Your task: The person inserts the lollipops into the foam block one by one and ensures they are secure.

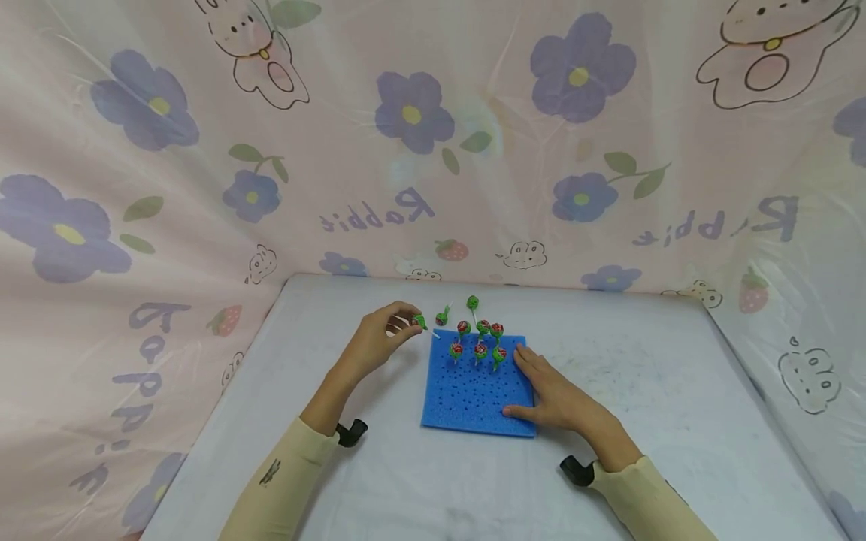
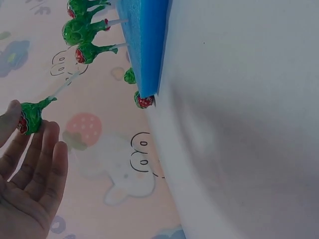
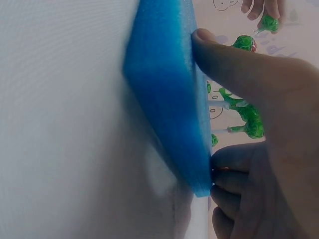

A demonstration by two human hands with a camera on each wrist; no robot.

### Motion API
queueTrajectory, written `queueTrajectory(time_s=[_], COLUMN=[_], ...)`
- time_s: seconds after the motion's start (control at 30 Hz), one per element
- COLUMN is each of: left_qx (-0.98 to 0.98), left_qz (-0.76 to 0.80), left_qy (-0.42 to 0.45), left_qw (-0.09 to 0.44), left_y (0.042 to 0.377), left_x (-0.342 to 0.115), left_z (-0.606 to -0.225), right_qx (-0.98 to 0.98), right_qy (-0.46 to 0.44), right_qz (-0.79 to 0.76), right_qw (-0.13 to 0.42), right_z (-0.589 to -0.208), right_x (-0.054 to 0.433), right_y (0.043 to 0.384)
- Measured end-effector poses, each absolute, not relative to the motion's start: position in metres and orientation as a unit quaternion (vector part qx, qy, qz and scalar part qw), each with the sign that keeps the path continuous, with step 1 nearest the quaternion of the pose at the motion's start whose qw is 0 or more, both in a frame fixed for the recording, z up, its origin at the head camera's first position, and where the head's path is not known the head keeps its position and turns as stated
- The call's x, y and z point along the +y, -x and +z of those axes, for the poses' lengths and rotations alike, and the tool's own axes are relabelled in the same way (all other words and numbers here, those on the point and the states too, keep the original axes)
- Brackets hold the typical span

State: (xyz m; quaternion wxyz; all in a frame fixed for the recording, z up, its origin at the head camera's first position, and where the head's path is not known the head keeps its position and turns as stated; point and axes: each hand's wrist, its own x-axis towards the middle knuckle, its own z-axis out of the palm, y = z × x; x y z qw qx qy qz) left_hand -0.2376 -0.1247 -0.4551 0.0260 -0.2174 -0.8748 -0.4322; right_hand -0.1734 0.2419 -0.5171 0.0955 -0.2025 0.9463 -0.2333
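Pale yellow sleeves (image 1: 277,481) reach in over a white table (image 1: 419,488), a black wrist mount (image 1: 577,471) at each cuff. The right hand (image 1: 555,391) steadies a blue foam block (image 1: 473,417) lying flat, thumb resting on its top face near the right edge and the other fingers along that side, the gap between them wide. Dark holes dot the foam, and in its far half six lollipops (image 1: 480,351) in green and red wrappers stand in two rows of three, sticks down. Off the block's far left corner, the left hand (image 1: 382,334) pinches another lollipop (image 1: 419,321) by its wrapped head between thumb and fingers; its white stick points toward the foam, the tip clear of it in the left wrist view. Just beyond the far edge, two more lollipops (image 1: 442,318) lie on the tabletop, side by side and apart. Behind it all hangs a pink curtain (image 1: 494,173) printed with purple flowers, strawberries, rabbits and lettering that reads backwards.
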Motion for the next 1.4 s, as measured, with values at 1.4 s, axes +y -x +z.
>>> queueTrajectory(time_s=[1.4], left_qx=[-0.885], left_qz=[-0.294], left_qy=[0.359], left_qw=[-0.033], left_y=[0.200], left_x=[-0.084], left_z=[-0.468], right_qx=[0.946], right_qy=[0.204], right_qz=[-0.234], right_qw=[0.096], right_z=[-0.519], right_x=[0.243], right_y=[0.175])
